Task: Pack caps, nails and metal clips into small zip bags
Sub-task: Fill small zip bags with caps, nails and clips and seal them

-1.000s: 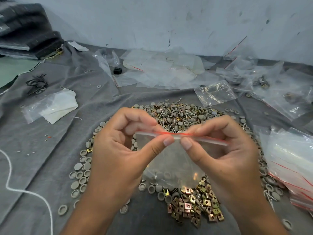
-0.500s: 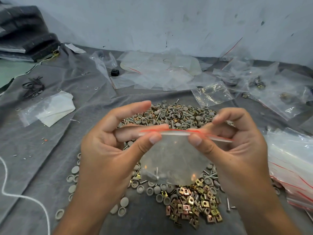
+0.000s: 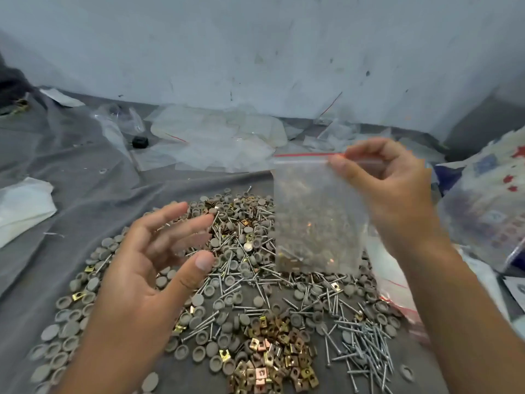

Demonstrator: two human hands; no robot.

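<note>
Above the far right side of the hardware heap (image 3: 241, 280), I am holding a small zip bag (image 3: 315, 220) by its red-striped top edge, right hand (image 3: 397, 189) pinching the strip between thumb and curled fingers. The bag is hanging upright, its bottom corner just over the heap, with a nail and a few brassy bits showing through the film at the bottom; motion blur is hiding the exact count. My left hand (image 3: 159, 257) is hovering over the near left of the heap, fingers spread and relaxed, gripping nothing.

Judgement: the bag looks loaded and the strip looks closed, though I am not able to confirm the seal along its whole length. The step in hand seems to be setting this bag aside and starting another.

To do it well, I am thinking: run thumb and finger once more along the strip before letting go, since a nail point could push a weak seal open. Keep the bag upright while carrying it, so the contents are staying at the bottom.

Within the heap, grey caps (image 3: 68, 328) are lying along the left edge, metal clips (image 3: 272, 362) at the near edge, nails (image 3: 366, 345) at the near right. Empty zip bags (image 3: 216, 137) are lying beyond the heap, against the wall (image 3: 255, 52).
</note>
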